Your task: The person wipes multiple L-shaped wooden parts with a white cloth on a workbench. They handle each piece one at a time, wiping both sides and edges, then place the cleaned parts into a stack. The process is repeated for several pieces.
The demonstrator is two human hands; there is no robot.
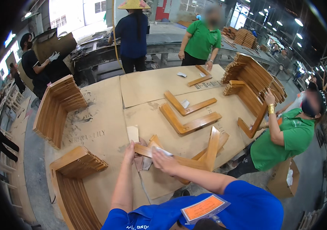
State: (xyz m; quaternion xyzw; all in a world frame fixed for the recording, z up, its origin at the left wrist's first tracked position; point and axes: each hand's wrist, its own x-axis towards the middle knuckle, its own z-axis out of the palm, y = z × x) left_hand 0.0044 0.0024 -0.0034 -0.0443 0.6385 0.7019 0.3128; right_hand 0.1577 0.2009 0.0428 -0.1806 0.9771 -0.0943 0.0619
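Near the table's front edge lies an L-shaped wooden piece [189, 160], brown and varnished. My left hand [129, 151] grips its left end, the fingers partly hidden by the wood. Along the same arm of the piece, my right hand [166, 162] presses a folded white sheet [162, 151] against the surface. Other L-shaped pieces [222, 141] lie beneath and behind it, partly covered. Just beyond my left hand is a pale rectangular sheet [133, 133]. A crumpled greyish cloth [147, 164] sits below the held piece.
Stacks of L-shaped pieces stand at the left [58, 111], front left [73, 180] and far right [244, 82]. More pieces [186, 119] lie mid-table on brown cardboard [102, 115]. A co-worker in green [286, 138] handles a piece at right; another [202, 42] stands across the table.
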